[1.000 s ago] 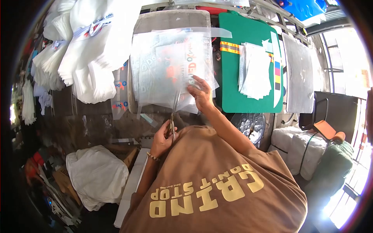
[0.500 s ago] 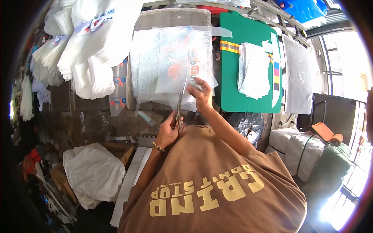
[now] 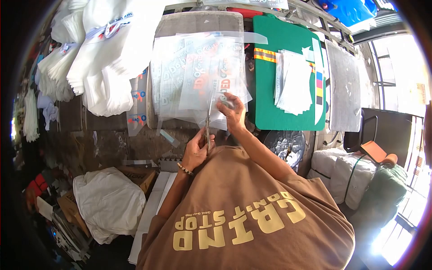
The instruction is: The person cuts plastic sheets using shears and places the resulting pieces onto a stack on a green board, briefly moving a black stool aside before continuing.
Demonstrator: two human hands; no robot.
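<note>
My left hand [image 3: 196, 150], with a beaded bracelet at the wrist, is closed round the handles of a pair of scissors [image 3: 208, 123]. The long blades point away from me, over the near edge of a pile of clear printed plastic sheets [image 3: 173, 90]. To their right, my right hand [image 3: 234, 113] pinches a see-through plastic sheet [image 3: 224, 85] with red and dark lettering. The blades run along the left of the pinching fingers. Whether they are cutting the film is hard to make out. The pile rests on a grey board [image 3: 193, 21].
Bundles of white plastic bags [image 3: 108, 54] hang over the left. A green board [image 3: 288, 31] on the right bears white sheets [image 3: 294, 81]. A clear panel [image 3: 344, 85] stands beyond it. White wrapped bales [image 3: 346, 168] lie at right, a white sack [image 3: 108, 202] at left.
The scissors have tilted slightly and their blades look closer together. My right hand has come down a little, still pinching the plastic sheet. My left hand has hardly moved.
</note>
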